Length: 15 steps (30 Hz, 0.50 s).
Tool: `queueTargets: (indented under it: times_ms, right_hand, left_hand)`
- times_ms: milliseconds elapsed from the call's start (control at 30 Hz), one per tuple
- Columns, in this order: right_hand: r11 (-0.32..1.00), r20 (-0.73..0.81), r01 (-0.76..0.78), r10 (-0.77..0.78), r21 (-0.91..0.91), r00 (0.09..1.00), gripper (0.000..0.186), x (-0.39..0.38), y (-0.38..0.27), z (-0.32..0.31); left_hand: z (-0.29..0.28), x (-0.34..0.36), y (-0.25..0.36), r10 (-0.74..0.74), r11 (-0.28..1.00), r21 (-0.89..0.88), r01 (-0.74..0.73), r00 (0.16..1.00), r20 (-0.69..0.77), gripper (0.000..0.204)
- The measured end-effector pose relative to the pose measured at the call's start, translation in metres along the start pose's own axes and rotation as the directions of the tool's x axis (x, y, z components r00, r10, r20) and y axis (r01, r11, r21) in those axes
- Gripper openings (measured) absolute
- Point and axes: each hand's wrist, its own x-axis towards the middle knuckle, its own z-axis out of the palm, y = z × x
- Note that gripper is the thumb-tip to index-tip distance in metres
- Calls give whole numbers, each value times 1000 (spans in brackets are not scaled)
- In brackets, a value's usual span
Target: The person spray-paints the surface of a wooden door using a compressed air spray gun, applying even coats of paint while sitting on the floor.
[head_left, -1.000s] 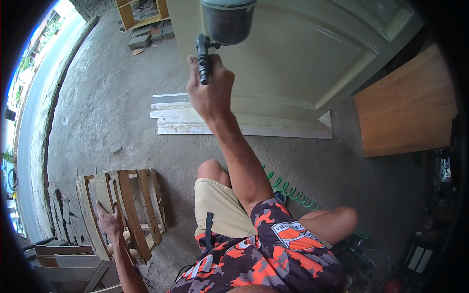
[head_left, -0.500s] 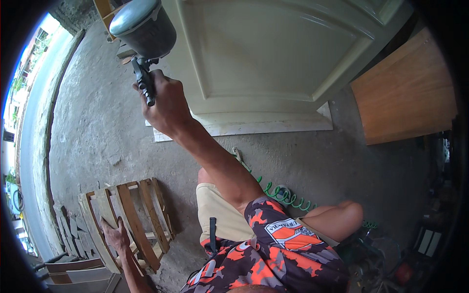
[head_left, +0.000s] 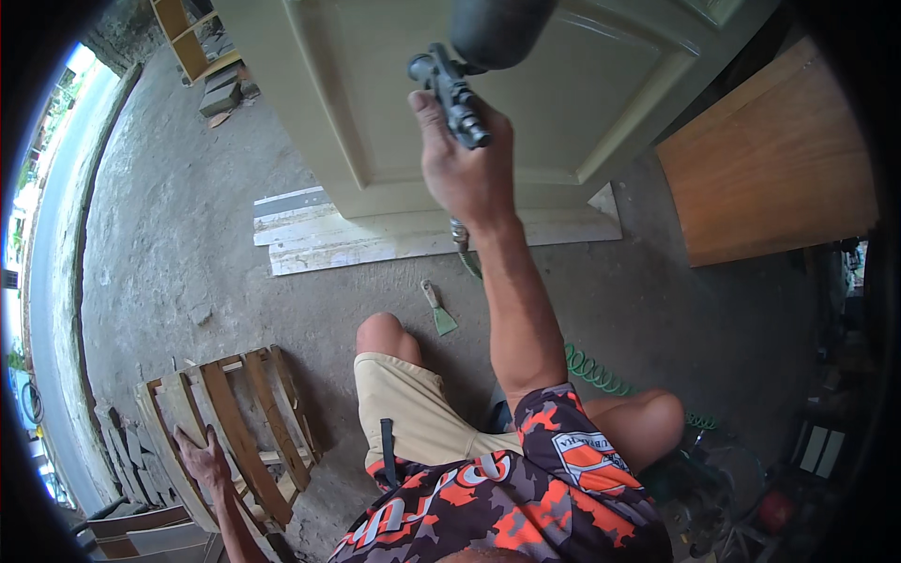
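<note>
My right hand (head_left: 474, 183) is wrapped round the grip of a metal spray gun (head_left: 452, 101), its thumb up beside the gun body. A dark grey paint cup (head_left: 499, 36) sits on top of the gun, partly cut off by the upper edge. A hose fitting (head_left: 458, 233) hangs below my wrist. Behind the gun stands a cream panelled door (head_left: 375, 108), whose surface is glossy in places. Low on the left, my left hand (head_left: 204, 462) lies with spread fingers on a slat of a wooden pallet (head_left: 246, 427).
White boards (head_left: 375, 249) lie under the door's lower edge. A putty knife (head_left: 438, 310) rests on the concrete floor near my knee. A coiled green hose (head_left: 601, 373) runs to the right. A plywood sheet (head_left: 774, 169) leans at right; a wooden frame (head_left: 188, 47) stands at upper left.
My right hand has swung the spray gun rightward, from the door's left edge to in front of its panel. The putty knife has come into full sight. My left hand stays on the pallet.
</note>
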Motion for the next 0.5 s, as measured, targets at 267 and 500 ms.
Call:
queueTargets:
  times_ms: [267, 500]
  right_hand:
    - [958, -68, -248, 260, 146, 963, 33, 8, 28, -121]
    - [957, -218, -286, 288, 39, 933, 42, 21, 45, -230]
  left_hand:
    - [6, 3, -15, 35, 996, -80, -31, 998, 46, 86]
    - [65, 43, -144, 172, 981, -93, -169, 985, 21, 80]
